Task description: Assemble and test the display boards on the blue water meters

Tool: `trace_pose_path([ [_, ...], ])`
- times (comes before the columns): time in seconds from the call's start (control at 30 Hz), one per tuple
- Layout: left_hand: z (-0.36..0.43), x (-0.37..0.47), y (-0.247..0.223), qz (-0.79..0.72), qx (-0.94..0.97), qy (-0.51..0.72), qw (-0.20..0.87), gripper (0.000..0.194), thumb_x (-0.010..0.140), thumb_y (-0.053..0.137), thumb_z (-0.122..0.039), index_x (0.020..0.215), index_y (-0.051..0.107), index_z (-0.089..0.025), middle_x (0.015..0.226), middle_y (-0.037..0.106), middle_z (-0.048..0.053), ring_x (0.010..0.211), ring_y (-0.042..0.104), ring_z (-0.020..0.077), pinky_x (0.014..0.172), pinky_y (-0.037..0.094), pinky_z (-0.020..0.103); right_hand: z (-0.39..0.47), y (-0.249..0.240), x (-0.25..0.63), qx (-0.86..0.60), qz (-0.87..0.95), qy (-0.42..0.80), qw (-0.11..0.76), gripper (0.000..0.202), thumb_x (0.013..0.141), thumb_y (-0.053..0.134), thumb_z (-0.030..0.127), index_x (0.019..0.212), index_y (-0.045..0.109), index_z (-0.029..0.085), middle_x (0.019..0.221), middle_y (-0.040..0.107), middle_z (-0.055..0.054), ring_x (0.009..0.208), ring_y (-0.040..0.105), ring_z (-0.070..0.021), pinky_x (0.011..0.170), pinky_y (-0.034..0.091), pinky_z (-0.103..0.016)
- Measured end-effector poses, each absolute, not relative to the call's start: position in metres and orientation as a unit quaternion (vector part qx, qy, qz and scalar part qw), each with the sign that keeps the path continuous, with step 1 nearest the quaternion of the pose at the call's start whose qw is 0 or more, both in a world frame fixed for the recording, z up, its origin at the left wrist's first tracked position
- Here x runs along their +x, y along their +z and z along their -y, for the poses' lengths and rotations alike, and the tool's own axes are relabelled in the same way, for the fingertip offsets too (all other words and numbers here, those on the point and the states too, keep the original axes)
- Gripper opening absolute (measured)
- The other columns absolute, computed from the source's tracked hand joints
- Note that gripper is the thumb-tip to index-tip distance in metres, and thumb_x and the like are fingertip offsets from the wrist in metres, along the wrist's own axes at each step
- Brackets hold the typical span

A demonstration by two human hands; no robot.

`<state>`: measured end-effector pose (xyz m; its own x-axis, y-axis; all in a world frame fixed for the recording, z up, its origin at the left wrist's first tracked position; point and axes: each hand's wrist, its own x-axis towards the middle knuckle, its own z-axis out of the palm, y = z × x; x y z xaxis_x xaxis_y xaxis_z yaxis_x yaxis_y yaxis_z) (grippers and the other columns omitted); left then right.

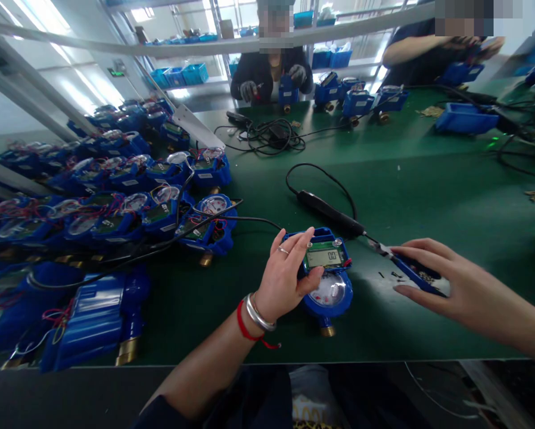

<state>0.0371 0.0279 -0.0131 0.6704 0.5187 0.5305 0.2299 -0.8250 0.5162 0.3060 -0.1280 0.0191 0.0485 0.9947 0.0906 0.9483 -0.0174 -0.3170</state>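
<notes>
A blue water meter (330, 298) lies on the green table in front of me, its round dial facing up and a brass fitting pointing toward me. In its housing sits a circuit board with a small display (324, 257) showing digits. My left hand (285, 268) grips the meter's left side, thumb and fingers at the display board. To the right, my right hand (432, 268) holds blue-handled pliers (413, 274), jaws pointing left near the tip of a black electric screwdriver (330, 213). Small dark bits and screws lie under and beside the pliers; their exact kind is partly hidden.
Rows of blue meters (115, 173) with loose wires fill the left side. A larger blue meter (93, 316) lies near the front edge. Coiled black cable (276, 134) and a blue bin (466, 119) are farther back. Two people work across the table.
</notes>
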Motion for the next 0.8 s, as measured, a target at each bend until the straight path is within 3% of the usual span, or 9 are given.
trace_pose_path([
  [0.1, -0.028, 0.037, -0.012, -0.205, 0.890, 0.348, 0.210, 0.059, 0.094, 0.050, -0.037, 0.146, 0.034, -0.016, 0.136, 0.057, 0.015, 0.126, 0.054, 0.0246, 0.119, 0.028, 0.053, 0.127, 0.044, 0.299, -0.640, 0.755, -0.002, 0.145, 0.048, 0.088, 0.056, 0.050, 0.131, 0.056, 0.030, 0.129, 0.058, -0.008, 0.105, 0.064, -0.0233, 0.083, 0.058, -0.033],
  [0.27, -0.029, 0.036, -0.013, -0.200, 0.893, 0.340, 0.214, 0.060, 0.094, 0.051, -0.037, 0.147, 0.032, -0.018, 0.137, 0.057, 0.015, 0.126, 0.054, 0.0245, 0.119, 0.027, 0.053, 0.109, 0.073, 0.283, -0.502, 0.851, -0.105, 0.113, 0.041, 0.091, 0.048, 0.031, 0.131, 0.060, 0.031, 0.121, 0.068, -0.005, 0.109, 0.062, -0.0301, 0.091, 0.050, -0.050],
  [0.47, -0.028, 0.036, -0.012, -0.198, 0.894, 0.339, 0.216, 0.059, 0.094, 0.050, -0.038, 0.147, 0.032, -0.018, 0.136, 0.057, 0.015, 0.127, 0.054, 0.0242, 0.119, 0.026, 0.052, 0.094, 0.090, 0.258, -0.472, 0.871, -0.089, 0.100, 0.035, 0.091, 0.042, 0.026, 0.110, 0.071, 0.029, 0.106, 0.073, -0.005, 0.093, 0.066, -0.0265, 0.086, 0.052, -0.048],
  [0.7, -0.027, 0.036, -0.009, -0.202, 0.895, 0.336, 0.213, 0.058, 0.094, 0.049, -0.037, 0.147, 0.032, -0.018, 0.132, 0.060, 0.013, 0.125, 0.055, 0.0232, 0.119, 0.027, 0.051, 0.094, 0.093, 0.251, -0.487, 0.863, -0.127, 0.033, 0.039, 0.089, 0.039, 0.017, 0.116, 0.067, 0.019, 0.108, 0.070, -0.008, 0.102, 0.062, -0.0283, 0.090, 0.049, -0.049],
  [0.8, -0.028, 0.036, -0.009, -0.200, 0.895, 0.339, 0.209, 0.057, 0.095, 0.049, -0.037, 0.146, 0.034, -0.017, 0.133, 0.059, 0.014, 0.125, 0.055, 0.0234, 0.119, 0.027, 0.051, 0.091, 0.094, 0.252, -0.459, 0.879, -0.132, 0.009, 0.040, 0.082, 0.041, 0.015, 0.109, 0.069, 0.020, 0.109, 0.069, -0.009, 0.102, 0.060, -0.0294, 0.091, 0.047, -0.051],
])
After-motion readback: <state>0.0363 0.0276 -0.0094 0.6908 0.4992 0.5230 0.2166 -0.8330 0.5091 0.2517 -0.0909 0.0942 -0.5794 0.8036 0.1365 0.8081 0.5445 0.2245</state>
